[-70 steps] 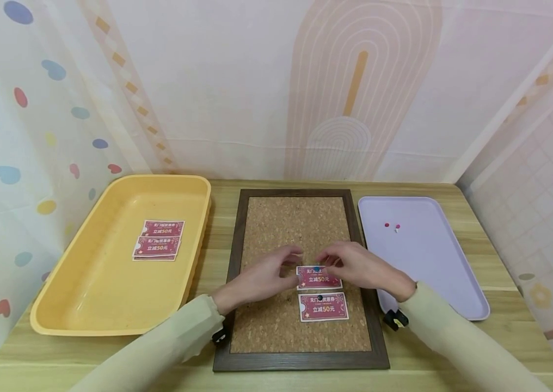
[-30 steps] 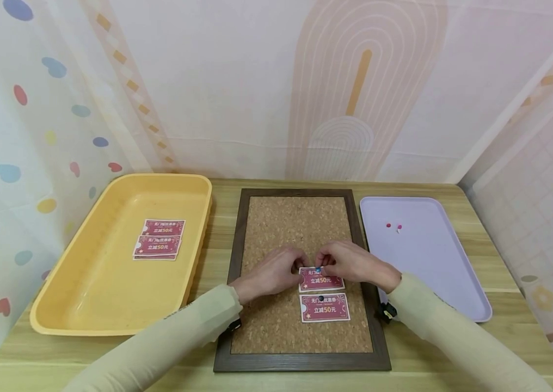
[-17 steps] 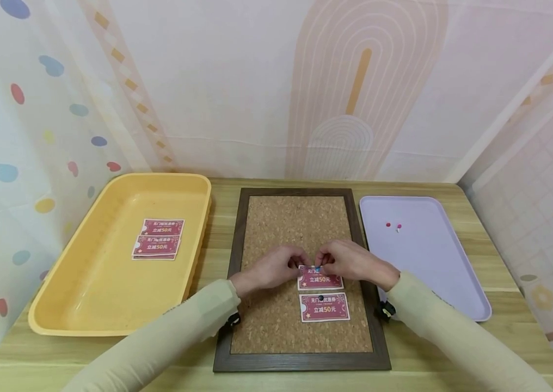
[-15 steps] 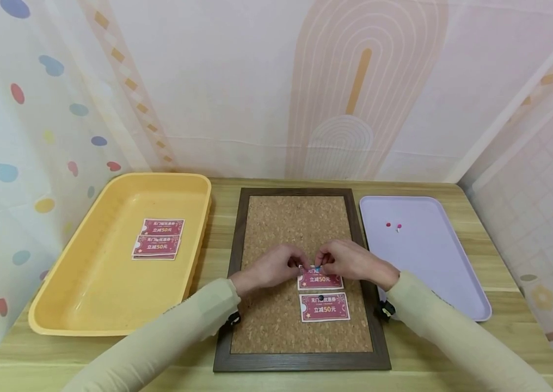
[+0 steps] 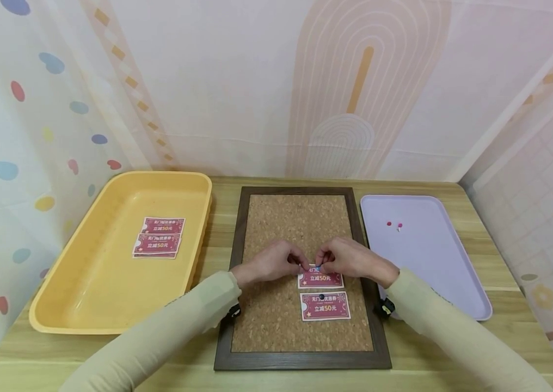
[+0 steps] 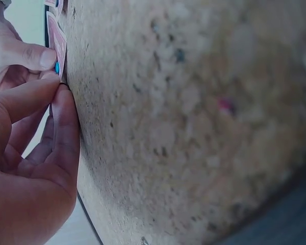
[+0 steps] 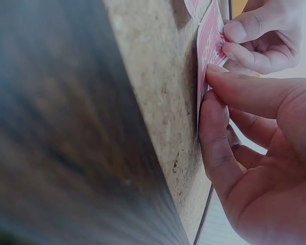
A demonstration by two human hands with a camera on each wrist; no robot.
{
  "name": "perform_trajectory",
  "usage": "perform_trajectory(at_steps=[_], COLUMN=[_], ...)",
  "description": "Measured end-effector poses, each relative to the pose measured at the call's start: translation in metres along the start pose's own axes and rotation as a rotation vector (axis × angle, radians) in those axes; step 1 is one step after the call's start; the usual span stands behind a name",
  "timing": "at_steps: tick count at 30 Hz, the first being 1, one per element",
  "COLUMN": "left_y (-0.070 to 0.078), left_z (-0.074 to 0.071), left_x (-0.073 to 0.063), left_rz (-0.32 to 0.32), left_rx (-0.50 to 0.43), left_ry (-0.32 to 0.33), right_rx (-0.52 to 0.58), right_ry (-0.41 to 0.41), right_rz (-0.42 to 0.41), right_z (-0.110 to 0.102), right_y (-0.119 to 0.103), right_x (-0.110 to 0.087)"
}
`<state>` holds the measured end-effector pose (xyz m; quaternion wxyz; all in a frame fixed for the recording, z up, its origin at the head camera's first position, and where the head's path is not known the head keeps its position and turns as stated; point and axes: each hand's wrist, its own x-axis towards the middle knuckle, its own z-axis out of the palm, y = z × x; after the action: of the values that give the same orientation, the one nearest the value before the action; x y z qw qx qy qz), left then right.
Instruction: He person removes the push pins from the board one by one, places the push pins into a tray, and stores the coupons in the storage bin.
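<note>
Over the framed corkboard (image 5: 276,321), my left hand (image 5: 275,260) pinches the upper left edge of a pink coupon (image 5: 320,279) between thumb and index finger. My right hand (image 5: 355,258) meets the same top edge, thumb and index fingertip round a blue push pin (image 5: 318,268). That pin also shows by the right thumb in the left wrist view, as a blue push pin (image 6: 56,67). In the right wrist view it is hidden by the fingers. Just below lies a second coupon (image 5: 325,308), with a black push pin (image 5: 321,296) at its upper middle.
On the left stands a yellow tray (image 5: 105,323) holding several overlapping coupons (image 5: 158,243). A lilac tray (image 5: 433,272) on the right holds a few push pins (image 5: 400,225), red, pink and white. Bare cork extends beyond the hands.
My left hand has moved right from beside the upper coupon and now pinches its edge. The right hand has stayed at the blue push pin. Little differs over the last half second.
</note>
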<state>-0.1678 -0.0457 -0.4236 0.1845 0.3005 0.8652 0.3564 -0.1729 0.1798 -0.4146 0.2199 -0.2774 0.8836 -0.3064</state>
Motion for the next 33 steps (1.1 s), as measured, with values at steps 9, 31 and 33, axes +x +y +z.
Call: perform_trajectory(at_steps=[9, 31, 33], left_y=[-0.0005, -0.0007, -0.0006], left_z=[-0.0011, -0.0010, -0.0013], left_x=[0.0012, 0.0025, 0.0024], left_rz=[-0.017, -0.070, -0.068], left_rx=[0.001, -0.019, -0.019], left_ry=[0.000, -0.016, -0.017], right_rx=[-0.020, -0.020, -0.022], right_ry=[0.003, 0.006, 0.004], right_rz=[-0.004, -0.031, -0.035], right_z=[-0.0006, 0.0010, 0.0009], right_y=[-0.0001, 0.0003, 0.0004], right_x=[-0.0003, 0.0003, 0.0003])
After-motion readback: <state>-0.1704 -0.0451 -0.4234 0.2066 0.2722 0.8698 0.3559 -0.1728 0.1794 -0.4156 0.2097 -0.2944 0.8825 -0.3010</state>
